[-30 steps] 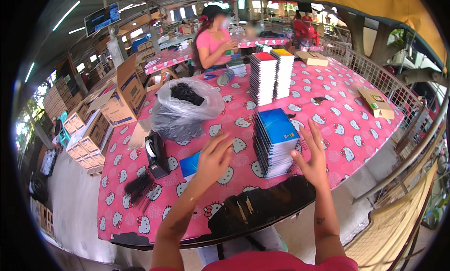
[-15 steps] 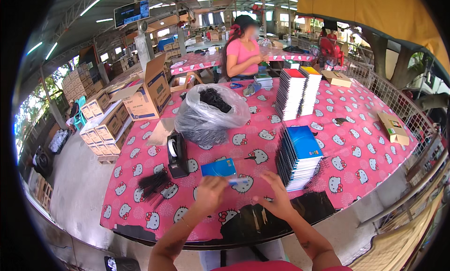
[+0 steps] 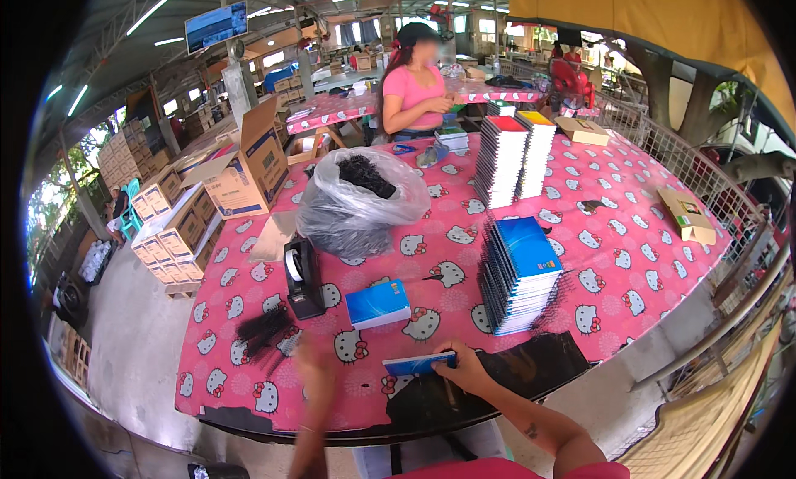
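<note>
My right hand (image 3: pixel 466 371) is closed on the right end of a thin blue-covered notebook (image 3: pixel 414 364), just above the near edge of the table. My left hand (image 3: pixel 317 370) is smeared by motion, so its fingers cannot be made out; it is nearest to a bundle of black spiral binding wires (image 3: pixel 264 328). Beyond the held notebook lies a short stack of blue-covered notebooks (image 3: pixel 377 305). A tall stack of blue spiral-bound notebooks (image 3: pixel 524 272) stands on the right, black coils along its left side. Left of the short stack is a black tape dispenser (image 3: pixel 305 284).
A clear plastic bag (image 3: pixel 365 201) full of black coils sits mid-table, near an open cardboard box (image 3: pixel 249 172). Red- and yellow-topped notebook stacks (image 3: pixel 500 162) stand farther back. A person in pink (image 3: pixel 414 89) stands across the table. Flattened cartons (image 3: pixel 686 216) lie right.
The thin notebook has passed from my left hand to my right and come closer to me. My left hand has moved left and nearer. The whole view has shifted slightly.
</note>
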`<act>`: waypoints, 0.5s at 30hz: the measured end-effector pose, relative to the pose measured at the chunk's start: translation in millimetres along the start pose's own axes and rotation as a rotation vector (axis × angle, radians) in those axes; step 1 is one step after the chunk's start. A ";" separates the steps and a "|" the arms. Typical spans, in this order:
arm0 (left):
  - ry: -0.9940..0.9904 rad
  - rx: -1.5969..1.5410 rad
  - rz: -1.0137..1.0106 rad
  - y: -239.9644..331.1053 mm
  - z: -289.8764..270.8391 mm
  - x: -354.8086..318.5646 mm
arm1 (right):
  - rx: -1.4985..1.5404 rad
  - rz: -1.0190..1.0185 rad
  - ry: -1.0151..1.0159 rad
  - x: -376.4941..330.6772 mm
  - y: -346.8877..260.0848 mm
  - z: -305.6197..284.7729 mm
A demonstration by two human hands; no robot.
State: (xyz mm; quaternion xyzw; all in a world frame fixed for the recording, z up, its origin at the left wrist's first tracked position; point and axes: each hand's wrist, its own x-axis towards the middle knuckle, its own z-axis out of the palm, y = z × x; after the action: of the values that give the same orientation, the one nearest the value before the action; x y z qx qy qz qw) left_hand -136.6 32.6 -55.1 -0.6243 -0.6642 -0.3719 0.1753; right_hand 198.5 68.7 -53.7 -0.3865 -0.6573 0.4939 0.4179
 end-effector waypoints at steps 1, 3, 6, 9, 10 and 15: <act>0.081 0.255 0.026 -31.3 -7.6 15.5 | -0.003 -0.021 0.010 -1.3 0.7 0.3; -0.156 0.233 -0.097 -98.6 -19.8 11.8 | 0.007 -0.002 -0.051 -0.5 -5.9 8.0; -0.095 0.214 0.050 -96.9 -20.3 18.2 | 0.022 0.098 -0.092 4.9 -17.1 2.7; -0.018 0.193 0.010 -86.3 -18.9 23.9 | 0.101 0.060 -0.068 9.7 -15.0 6.6; -0.019 0.184 -0.010 -83.5 -19.1 24.1 | 0.130 0.038 -0.080 12.3 -9.1 9.1; -0.073 -0.046 -0.079 -27.4 -30.2 22.9 | 0.153 0.013 -0.125 14.4 -2.6 13.6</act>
State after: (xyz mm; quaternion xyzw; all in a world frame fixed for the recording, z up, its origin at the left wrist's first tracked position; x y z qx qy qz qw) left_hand -173.5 28.6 -26.6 -0.6146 -0.6856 -0.3706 0.1216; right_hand 180.5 76.9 -51.0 -0.3260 -0.6399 0.5685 0.4013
